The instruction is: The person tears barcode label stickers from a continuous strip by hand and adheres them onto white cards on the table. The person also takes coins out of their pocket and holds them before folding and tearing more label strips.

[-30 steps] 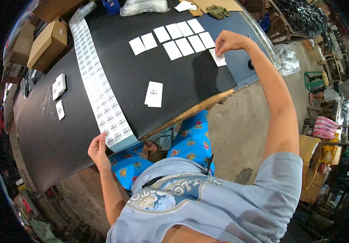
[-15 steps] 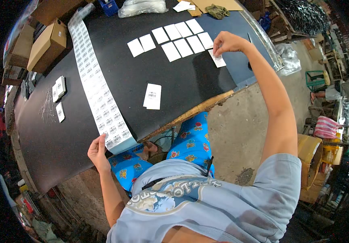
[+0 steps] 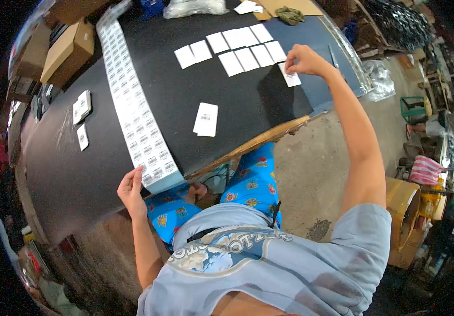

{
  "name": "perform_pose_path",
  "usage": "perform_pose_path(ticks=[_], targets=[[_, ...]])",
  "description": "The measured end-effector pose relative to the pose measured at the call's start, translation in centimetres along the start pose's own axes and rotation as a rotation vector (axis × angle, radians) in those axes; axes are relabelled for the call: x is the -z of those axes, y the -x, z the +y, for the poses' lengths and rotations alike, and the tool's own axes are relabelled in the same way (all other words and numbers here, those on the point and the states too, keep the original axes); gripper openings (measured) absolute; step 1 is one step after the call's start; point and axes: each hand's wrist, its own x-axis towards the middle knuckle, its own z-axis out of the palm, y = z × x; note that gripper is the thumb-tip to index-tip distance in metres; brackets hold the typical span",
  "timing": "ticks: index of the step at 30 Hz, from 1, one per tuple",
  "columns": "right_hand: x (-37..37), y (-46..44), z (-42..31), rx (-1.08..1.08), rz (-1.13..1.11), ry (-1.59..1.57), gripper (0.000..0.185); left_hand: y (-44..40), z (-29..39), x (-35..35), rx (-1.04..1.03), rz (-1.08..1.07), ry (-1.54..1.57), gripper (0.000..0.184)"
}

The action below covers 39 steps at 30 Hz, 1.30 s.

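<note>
My left hand (image 3: pixel 132 195) pinches the near corner of a long strip of barcode labels (image 3: pixel 135 116), which runs across the black table and hangs over its front edge. Over at the right, my right hand (image 3: pixel 307 60) has its fingertips closed on a barcode label at the face of a white card (image 3: pixel 291 80); the fingers partly hide the label. Beside that hand, several blank white cards (image 3: pixel 231 63) lie in rows. Closer to me are two overlapping cards (image 3: pixel 206 120), the top one bearing a barcode.
On the left lie a stack of cards (image 3: pixel 82 107), a single labelled card (image 3: pixel 82 138) and thin clear strands (image 3: pixel 65 131). Cardboard boxes (image 3: pixel 69 50) stand behind them. Plastic bags (image 3: pixel 195 7) and a green cloth (image 3: pixel 290 16) lie at the back. A person (image 3: pixel 448 125) sits far right.
The view has shifted slightly, so the table's contents appear a little to the right and higher. Both hands keep their places, the left at the strip, the right at the same card.
</note>
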Motion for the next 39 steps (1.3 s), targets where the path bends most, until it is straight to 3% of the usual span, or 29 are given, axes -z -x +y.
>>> perform_pose_path(ticks=[3,8,10,12,16,18,20,21,22,23,28,39], targets=[[0.2,-0.1,-4.4,-0.061,0.097,-0.082,0.011,0.4,1.2,-0.5,0.015,0.013,-0.146,0.018],[-3.5,-1.3,-14.9,-0.092,0.105,-0.416,0.011,0.1,0.5,-0.2,0.028,0.009,-0.02,0.018],[-6.2,-2.2,-17.5,0.08,0.215,-0.392,0.016,0.0,0.6,-0.4,0.031,-0.007,-0.002,0.018],[-7.6,-2.9,-19.8,-0.018,0.192,-0.369,0.013,0.1,0.8,-0.6,0.041,-0.001,0.033,0.02],[-12.0,-5.0,-19.4,-0.098,0.254,-0.411,0.017,0.2,1.0,0.1,0.035,-0.059,0.048,0.019],[-13.3,-5.5,-18.8,-0.077,0.284,-0.27,0.02,0.3,1.7,0.1,0.054,-0.048,-0.182,0.019],[-13.5,-4.9,-19.5,-0.098,0.35,-0.192,0.017,0.4,1.6,-0.3,0.027,-0.06,-0.112,0.019],[-14.2,-4.9,-19.1,-0.06,0.423,-0.122,0.017,0.3,1.1,-0.2,-0.081,-0.076,-0.15,0.021],[-13.3,-4.5,-20.1,-0.15,0.352,-0.037,0.018,0.6,1.8,-0.6,-0.098,-0.071,-0.2,0.02],[-13.7,-4.3,-20.2,-0.138,0.403,0.076,0.016,0.6,1.6,-0.7,-0.099,-0.094,-0.152,0.021],[-15.4,-4.3,-22.0,-0.198,0.512,0.047,0.004,0.0,0.2,0.3,-0.043,-0.144,-0.006,0.026],[-15.6,-4.2,-23.4,-0.295,0.635,0.183,0.008,0.1,0.4,0.4,-0.011,-0.15,0.033,0.027]])
